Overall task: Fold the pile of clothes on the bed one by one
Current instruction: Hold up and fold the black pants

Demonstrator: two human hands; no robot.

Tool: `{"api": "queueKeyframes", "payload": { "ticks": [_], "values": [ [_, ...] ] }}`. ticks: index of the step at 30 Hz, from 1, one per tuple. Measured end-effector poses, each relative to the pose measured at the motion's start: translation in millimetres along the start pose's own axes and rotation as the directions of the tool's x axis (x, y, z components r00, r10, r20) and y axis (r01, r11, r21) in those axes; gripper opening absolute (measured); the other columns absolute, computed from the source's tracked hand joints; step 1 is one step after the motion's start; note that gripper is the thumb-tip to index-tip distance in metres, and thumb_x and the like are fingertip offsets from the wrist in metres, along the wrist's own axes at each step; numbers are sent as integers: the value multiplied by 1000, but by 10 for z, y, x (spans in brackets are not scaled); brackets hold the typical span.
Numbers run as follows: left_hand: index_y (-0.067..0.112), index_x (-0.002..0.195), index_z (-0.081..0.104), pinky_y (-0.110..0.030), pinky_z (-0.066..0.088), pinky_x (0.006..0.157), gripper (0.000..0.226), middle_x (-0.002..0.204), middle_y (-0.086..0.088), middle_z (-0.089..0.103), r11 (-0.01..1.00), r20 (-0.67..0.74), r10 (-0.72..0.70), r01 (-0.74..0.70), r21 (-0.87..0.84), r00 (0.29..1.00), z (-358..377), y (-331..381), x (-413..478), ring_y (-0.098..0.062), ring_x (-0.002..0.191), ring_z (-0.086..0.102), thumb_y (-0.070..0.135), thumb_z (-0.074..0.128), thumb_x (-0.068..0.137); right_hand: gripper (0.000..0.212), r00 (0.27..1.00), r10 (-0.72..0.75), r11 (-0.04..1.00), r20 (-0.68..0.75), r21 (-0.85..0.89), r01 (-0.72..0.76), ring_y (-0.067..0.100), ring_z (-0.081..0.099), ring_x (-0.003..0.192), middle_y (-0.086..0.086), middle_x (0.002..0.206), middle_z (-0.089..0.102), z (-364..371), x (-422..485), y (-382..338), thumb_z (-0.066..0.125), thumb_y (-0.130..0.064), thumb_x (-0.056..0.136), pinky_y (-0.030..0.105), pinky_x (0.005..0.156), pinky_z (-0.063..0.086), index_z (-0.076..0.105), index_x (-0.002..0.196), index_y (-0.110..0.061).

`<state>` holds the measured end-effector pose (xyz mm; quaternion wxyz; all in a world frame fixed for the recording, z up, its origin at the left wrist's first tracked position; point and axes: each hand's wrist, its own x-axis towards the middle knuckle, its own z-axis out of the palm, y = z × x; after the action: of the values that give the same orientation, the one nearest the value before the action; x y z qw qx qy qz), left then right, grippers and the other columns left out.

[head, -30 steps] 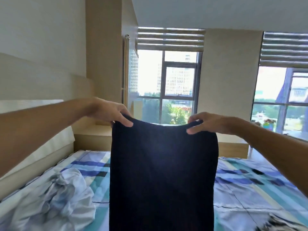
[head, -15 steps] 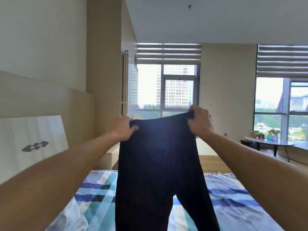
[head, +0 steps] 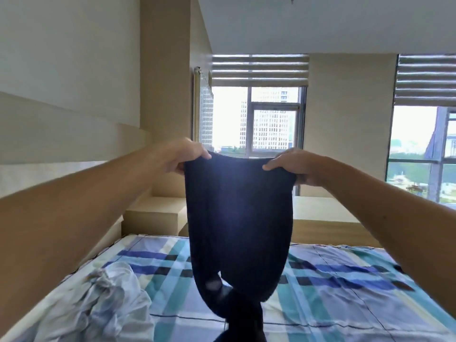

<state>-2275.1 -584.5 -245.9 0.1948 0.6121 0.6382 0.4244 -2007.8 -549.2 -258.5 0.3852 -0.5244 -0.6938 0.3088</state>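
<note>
A pair of dark navy trousers [head: 238, 218] hangs in the air in front of me, held up by its waistband. My left hand [head: 183, 156] pinches the left end of the waistband, and my right hand [head: 293, 165] pinches the right end. The two legs drop down and twist together near the bottom of the view, above the bed [head: 345, 287] with its blue, teal and white checked sheet. A crumpled pale garment [head: 106, 299] lies on the bed at the lower left.
A beige headboard and wall run along the left. A low wooden ledge [head: 155, 215] sits past the bed's far end, below two large windows [head: 271, 124] with striped blinds.
The trousers have been shaken: the legs, hanging apart half a second ago, now swing and twist together. My hands have moved apart and the view has tilted down toward the bed.
</note>
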Motion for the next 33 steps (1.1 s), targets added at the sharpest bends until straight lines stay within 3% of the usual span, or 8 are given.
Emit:
{"api": "queueKeyframes", "payload": {
  "ticks": [4, 10, 14, 17, 20, 22, 25, 33],
  "values": [
    [8, 108, 61, -32, 55, 73, 17, 113, -11, 67, 994, 97, -110, 112, -13, 989, 294, -212, -296, -22, 94, 65, 21, 64, 98, 40, 986, 153, 974, 71, 156, -162, 23, 68, 112, 14, 121, 70, 411, -205, 173, 77, -16, 85, 39, 97, 56, 64, 122, -6],
    [9, 115, 66, -40, 62, 86, 29, 107, -11, 74, 991, 206, 25, 3, -134, 978, 562, -251, -563, -24, 96, 73, 33, 63, 98, 16, 987, 45, 919, 154, 382, -102, 20, 73, 80, 13, 96, 72, 851, -460, 72, 73, -13, 88, 29, 58, 60, 66, 100, -6],
    [19, 116, 68, -37, 59, 90, 37, 107, -2, 75, 985, 308, 145, -108, -134, 940, 520, -258, -660, -18, 102, 71, 43, 72, 88, 12, 972, -114, 864, 205, 503, -5, 35, 76, 86, 18, 87, 76, 831, -544, 7, 60, -13, 95, 36, 70, 63, 66, 98, -2],
    [16, 116, 66, -32, 55, 81, 32, 104, -3, 71, 974, 212, 225, -212, -81, 951, 509, -358, -649, -22, 104, 68, 19, 78, 86, 14, 946, -238, 922, 218, 357, 149, 22, 75, 84, 14, 89, 77, 798, -562, 20, 59, -8, 95, 30, 70, 61, 72, 94, -5],
    [14, 119, 65, -35, 53, 87, 30, 101, -1, 69, 953, 167, 298, -284, -103, 940, 543, -451, -665, -23, 104, 65, 2, 63, 92, 13, 869, -494, 859, -13, -159, 486, 3, 63, 75, -2, 87, 71, 837, -533, 123, 69, -11, 83, 21, 68, 49, 71, 88, -23],
    [15, 121, 64, -43, 53, 99, 32, 106, -2, 69, 954, 165, 294, -280, -106, 941, 549, -525, -684, -23, 107, 64, -2, 57, 95, 49, 798, -602, 754, -26, -347, 558, 8, 53, 101, -1, 115, 56, 849, -504, 248, 80, -22, 72, 28, 83, 47, 60, 116, -29],
    [14, 118, 65, -50, 49, 105, 31, 108, -5, 71, 953, 276, 302, -285, -102, 912, 559, -698, -709, -27, 111, 64, -4, 57, 94, 93, 867, -441, 838, 232, -240, 490, 15, 51, 123, -2, 137, 48, 811, -497, 417, 89, -25, 69, 36, 100, 48, 36, 144, -37],
    [18, 105, 67, -34, 57, 85, 32, 95, -3, 73, 951, 227, 271, -224, -211, 935, 857, -1188, -814, -22, 97, 68, -5, 66, 84, 31, 861, -315, 861, 400, -261, 436, 12, 72, 75, -4, 86, 75, 1073, -478, 651, 88, -30, 69, 35, 73, 60, 68, 93, -29]
  ]
}}
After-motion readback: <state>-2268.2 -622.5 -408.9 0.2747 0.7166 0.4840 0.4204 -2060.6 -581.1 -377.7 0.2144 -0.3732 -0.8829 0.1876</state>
